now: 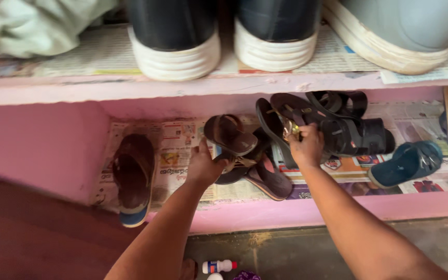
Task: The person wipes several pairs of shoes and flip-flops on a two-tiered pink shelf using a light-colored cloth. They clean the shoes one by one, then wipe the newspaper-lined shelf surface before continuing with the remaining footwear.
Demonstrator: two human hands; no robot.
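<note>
Both hands grip sandals on the pink shelf (pixel 286 212): left hand (pixel 203 166) pinches a brown sandal (pixel 229 134), right hand (pixel 307 146) clasps a black sandal (pixel 278 124). Three big shoes stand above that shelf, newspaper (pixel 175 150) lining it.

At the bottom centre of the frame I see a small white bottle (pixel 219 266) with a red cap and a blue label, lying on the floor. Printed newspaper sheets (pixel 175 150), colourful and rectangular, line both pink shelves.

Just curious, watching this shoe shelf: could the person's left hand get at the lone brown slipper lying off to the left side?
Probably yes. The left hand rests on a brown sandal in the middle pile, and the lone brown slipper lies apart to its left on the newspaper, with nothing standing between them.
</note>
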